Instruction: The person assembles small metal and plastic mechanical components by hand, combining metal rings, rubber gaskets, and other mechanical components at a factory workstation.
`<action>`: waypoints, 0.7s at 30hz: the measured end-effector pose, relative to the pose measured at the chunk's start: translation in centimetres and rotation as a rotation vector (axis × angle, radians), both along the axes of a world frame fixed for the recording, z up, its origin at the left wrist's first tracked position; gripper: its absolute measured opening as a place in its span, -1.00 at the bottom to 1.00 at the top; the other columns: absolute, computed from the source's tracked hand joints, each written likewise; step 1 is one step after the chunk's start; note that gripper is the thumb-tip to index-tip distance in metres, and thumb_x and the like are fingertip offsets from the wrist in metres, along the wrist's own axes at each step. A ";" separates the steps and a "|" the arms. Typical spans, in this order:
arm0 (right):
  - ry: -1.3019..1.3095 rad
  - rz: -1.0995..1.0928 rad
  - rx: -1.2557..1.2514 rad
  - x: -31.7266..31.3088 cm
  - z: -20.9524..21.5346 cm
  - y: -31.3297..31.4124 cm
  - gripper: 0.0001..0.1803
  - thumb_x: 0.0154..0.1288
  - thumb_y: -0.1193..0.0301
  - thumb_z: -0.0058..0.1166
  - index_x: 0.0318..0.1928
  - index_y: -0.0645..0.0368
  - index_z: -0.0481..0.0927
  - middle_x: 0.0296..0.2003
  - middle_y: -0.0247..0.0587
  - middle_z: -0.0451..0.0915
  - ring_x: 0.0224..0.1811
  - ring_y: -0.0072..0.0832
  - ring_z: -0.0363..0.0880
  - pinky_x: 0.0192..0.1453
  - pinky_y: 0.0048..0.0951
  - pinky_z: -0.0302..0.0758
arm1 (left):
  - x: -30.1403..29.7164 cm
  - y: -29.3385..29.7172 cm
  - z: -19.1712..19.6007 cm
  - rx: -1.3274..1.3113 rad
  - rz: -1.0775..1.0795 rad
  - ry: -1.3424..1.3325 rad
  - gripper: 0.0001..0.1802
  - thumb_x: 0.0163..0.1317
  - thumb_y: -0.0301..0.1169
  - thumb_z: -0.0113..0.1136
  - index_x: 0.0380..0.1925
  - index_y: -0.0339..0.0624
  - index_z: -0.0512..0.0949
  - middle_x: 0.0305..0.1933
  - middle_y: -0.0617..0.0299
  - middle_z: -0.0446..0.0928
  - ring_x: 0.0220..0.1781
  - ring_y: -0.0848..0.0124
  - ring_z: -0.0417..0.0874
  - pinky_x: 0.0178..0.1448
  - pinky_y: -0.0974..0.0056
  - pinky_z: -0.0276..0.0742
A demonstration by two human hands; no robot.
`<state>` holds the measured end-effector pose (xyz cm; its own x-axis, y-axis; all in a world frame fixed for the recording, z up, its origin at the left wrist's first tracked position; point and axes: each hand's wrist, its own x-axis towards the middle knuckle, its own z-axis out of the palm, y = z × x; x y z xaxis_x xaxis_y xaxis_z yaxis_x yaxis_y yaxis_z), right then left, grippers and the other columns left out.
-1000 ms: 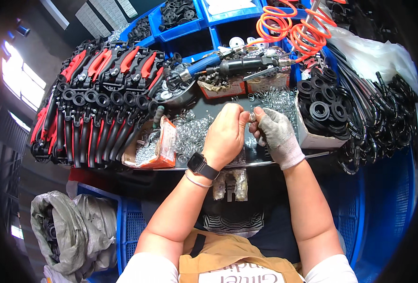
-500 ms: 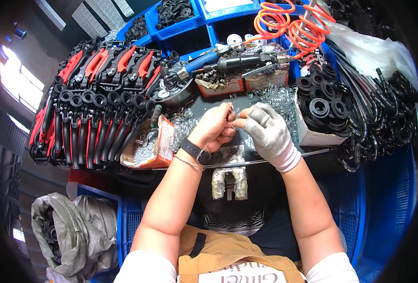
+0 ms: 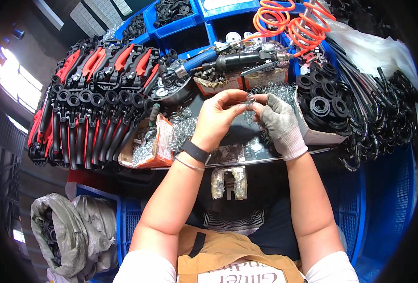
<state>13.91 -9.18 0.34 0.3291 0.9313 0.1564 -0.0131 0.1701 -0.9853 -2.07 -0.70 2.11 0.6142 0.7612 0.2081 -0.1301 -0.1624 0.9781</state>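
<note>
Over the middle of the bench, a small metal coil spring [image 3: 250, 100] is held between both hands. My bare left hand [image 3: 217, 117], with a dark watch on the wrist, pinches it from the left between thumb and forefinger. From the right, my right hand [image 3: 283, 123], in a grey glove with fingertips uncovered, also grips it in closed fingers. Loose springs [image 3: 183, 128] lie in a heap left of my left hand, and more springs [image 3: 277, 90] are piled behind my right hand. The coil is partly covered by fingertips.
An open carton [image 3: 159, 146] of small metal parts stands at left, near stacked black-and-red levers [image 3: 88, 125]. A power driver [image 3: 242, 61] with a coiled orange hose [image 3: 308, 30] lies behind the hands. Black rings [image 3: 320, 104] fill a box at right. A metal fixture [image 3: 229, 183] juts from the bench's front edge.
Both hands have moved slightly, the left one up and turned, the right one to the right. The spring between the fingers now shows more plainly.
</note>
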 end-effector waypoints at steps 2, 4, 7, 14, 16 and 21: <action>0.213 0.064 -0.062 -0.4 0.6 -0.2 -0.76 0.37 0.43 0.14 -0.03 0.29 0.64 -0.31 -0.20 0.69 -0.25 -0.49 0.64 -0.08 -0.42 0.57 | -0.2 0.9 -0.3 -0.064 -0.008 0.007 -0.66 0.32 -0.46 0.35 0.08 -0.27 0.59 -0.04 0.21 0.67 -0.04 0.50 0.63 0.08 0.37 0.55; -0.027 -0.019 0.098 0.0 -1.0 0.4 -0.79 0.37 0.46 0.12 -0.04 0.25 0.64 -0.30 -0.19 0.68 -0.27 -0.43 0.64 -0.09 -0.39 0.58 | -0.1 1.5 -0.2 -0.198 0.001 0.016 -0.77 0.38 -0.38 0.30 -0.04 -0.22 0.60 -0.19 0.30 0.64 -0.22 0.55 0.58 -0.09 0.42 0.50; -0.528 -0.148 0.249 0.1 -0.9 0.3 -0.78 0.32 0.53 0.10 -0.04 0.11 0.64 -0.19 -0.14 0.66 -0.19 -0.23 0.65 -0.03 -0.30 0.60 | -1.2 3.0 0.7 -0.237 0.097 0.221 -0.78 0.43 -0.33 0.23 -0.05 -0.22 0.62 -0.26 0.21 0.65 -0.23 0.45 0.63 -0.12 0.35 0.54; -1.310 -0.453 0.268 -0.1 -2.7 0.8 -0.52 0.13 0.45 0.21 0.13 0.11 0.55 -0.04 -0.13 0.53 0.05 -0.14 0.55 0.06 -0.17 0.58 | -4.2 3.5 1.9 0.998 0.111 0.884 -0.81 0.08 -0.37 0.46 -0.30 -0.17 0.75 -0.20 0.08 0.67 -0.06 0.12 0.67 0.10 0.10 0.56; -1.286 -0.416 0.298 -0.6 -1.9 0.7 -0.52 0.11 0.45 0.23 0.10 0.10 0.56 -0.05 -0.14 0.53 0.04 -0.15 0.55 0.07 -0.17 0.58 | -4.4 1.4 1.0 1.060 0.043 0.945 -0.76 0.02 -0.35 0.50 -0.29 -0.14 0.75 -0.19 0.11 0.67 -0.02 0.08 0.63 0.14 0.10 0.54; -1.219 -0.365 0.319 -0.9 -1.4 0.5 -0.59 0.07 0.48 0.25 0.00 0.08 0.57 -0.10 -0.14 0.54 0.00 -0.13 0.56 0.07 -0.15 0.56 | -3.6 1.2 -0.7 0.817 0.119 0.903 -0.69 0.05 -0.35 0.49 -0.24 -0.26 0.67 -0.16 0.04 0.65 -0.15 0.06 0.65 0.05 0.09 0.56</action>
